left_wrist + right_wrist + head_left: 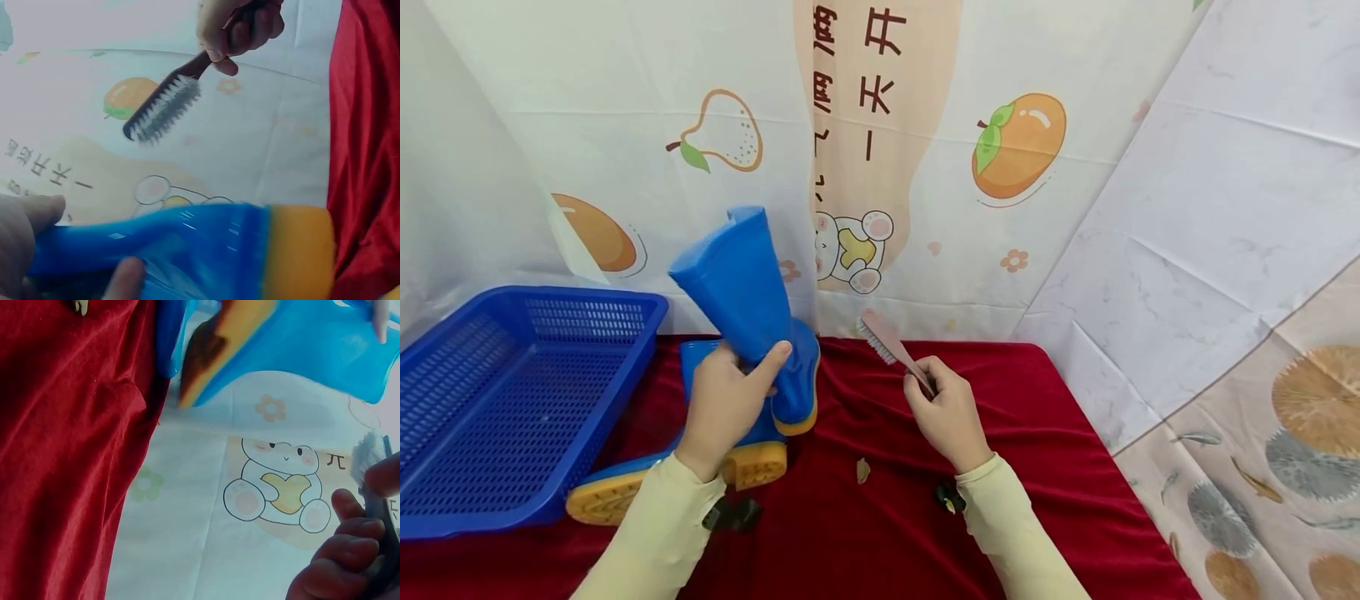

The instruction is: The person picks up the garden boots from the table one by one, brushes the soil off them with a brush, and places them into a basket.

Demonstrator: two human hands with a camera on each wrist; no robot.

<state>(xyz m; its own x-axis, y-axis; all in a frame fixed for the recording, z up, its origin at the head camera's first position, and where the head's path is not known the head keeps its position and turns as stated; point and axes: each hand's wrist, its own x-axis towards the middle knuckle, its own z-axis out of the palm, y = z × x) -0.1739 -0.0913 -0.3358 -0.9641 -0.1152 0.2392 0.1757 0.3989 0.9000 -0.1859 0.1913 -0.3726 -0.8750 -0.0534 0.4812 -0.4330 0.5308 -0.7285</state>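
My left hand (726, 408) grips a blue rain boot (745, 292) around its shaft, holding it tilted above the table with the opening toward the upper left. The boot's yellow sole (300, 250) faces right in the left wrist view. In my right hand (947, 417) is the handle of a scrub brush (886, 337) with white bristles (165, 109). The brush is apart from the boot, to its right. Another blue rain boot (767, 425) lies under and behind my left hand, partly hidden, its yellow sole (606, 500) showing.
A blue perforated plastic basket (561, 467) stands at the left. Red cloth (880, 533) covers the table. A small brown leaf-like piece (862, 471) lies near the middle. Behind the table hangs a white printed curtain (925, 258).
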